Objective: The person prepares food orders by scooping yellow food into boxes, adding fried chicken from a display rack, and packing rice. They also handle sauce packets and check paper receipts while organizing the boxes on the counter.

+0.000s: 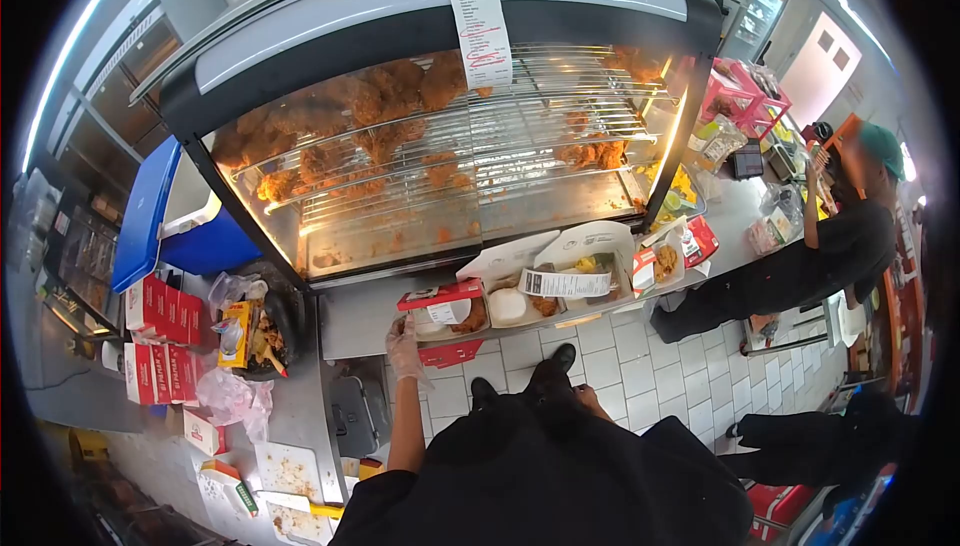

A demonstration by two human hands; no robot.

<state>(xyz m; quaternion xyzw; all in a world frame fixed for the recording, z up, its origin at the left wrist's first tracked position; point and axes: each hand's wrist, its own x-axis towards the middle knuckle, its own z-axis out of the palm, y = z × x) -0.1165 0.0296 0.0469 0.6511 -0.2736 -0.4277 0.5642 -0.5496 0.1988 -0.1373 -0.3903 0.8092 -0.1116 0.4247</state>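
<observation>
My left hand (404, 349), in a clear plastic glove, has its fingers closed on the left edge of a red-and-white meal box (480, 318). Inside that box lie fried chicken (468, 320) and something white. To its right stand two open white boxes; one holds a white rounded portion (511, 305), probably rice, and fried chicken. A printed receipt (566, 284) lies across the two. My right hand (592, 403) hangs low by my body, away from the boxes, its fingers mostly hidden.
A glass warming cabinet (480, 216) with fried chicken on racks stands ahead, a long receipt (478, 21) on its top. Folded red boxes (163, 310) and a black pan (288, 331) are at left. A co-worker (835, 246) stands at right; another person's dark clothing (820, 446) is lower right.
</observation>
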